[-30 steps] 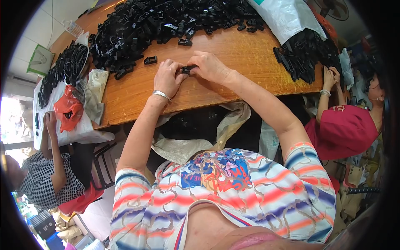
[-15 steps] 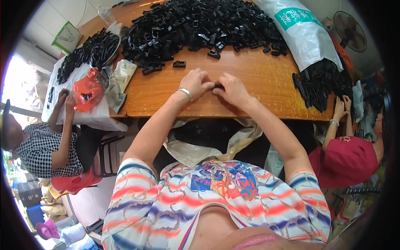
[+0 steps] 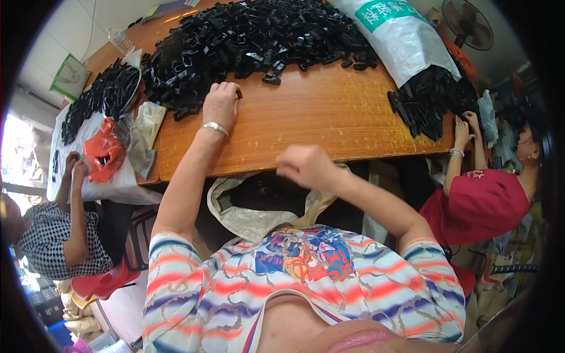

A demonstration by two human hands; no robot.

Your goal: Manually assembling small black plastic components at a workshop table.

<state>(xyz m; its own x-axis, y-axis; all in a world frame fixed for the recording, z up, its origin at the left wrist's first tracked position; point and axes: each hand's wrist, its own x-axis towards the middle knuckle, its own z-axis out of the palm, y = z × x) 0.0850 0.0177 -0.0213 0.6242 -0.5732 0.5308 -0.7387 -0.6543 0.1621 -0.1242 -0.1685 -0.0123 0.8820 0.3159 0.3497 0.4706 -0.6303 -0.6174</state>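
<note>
My left hand [image 3: 222,105] reaches to the near edge of the big black heap. Its fingers are closed over a small black plastic piece [image 3: 238,94], which peeks out beside the fingertips. My right hand [image 3: 309,166] is raised at the table's front edge, near the mouth of a pale woven sack [image 3: 235,217] on my lap. Its fingers are curled and a little blurred; what they hold, if anything, is hidden. The heap of black plastic pieces [image 3: 253,41] covers the far part of the wooden table [image 3: 318,117].
At the right, a white sack [image 3: 406,50] spills long black parts [image 3: 424,106] beside a co-worker in red [image 3: 485,200]. At the left are a black pile [image 3: 106,91], a red plastic bag [image 3: 105,152], a clear bottle [image 3: 120,41] and another co-worker [image 3: 65,238] in checks.
My hands have parted. The left went forward and left onto a loose black piece near the heap; the right drew back toward the sack. The whole view has shifted slightly.
</note>
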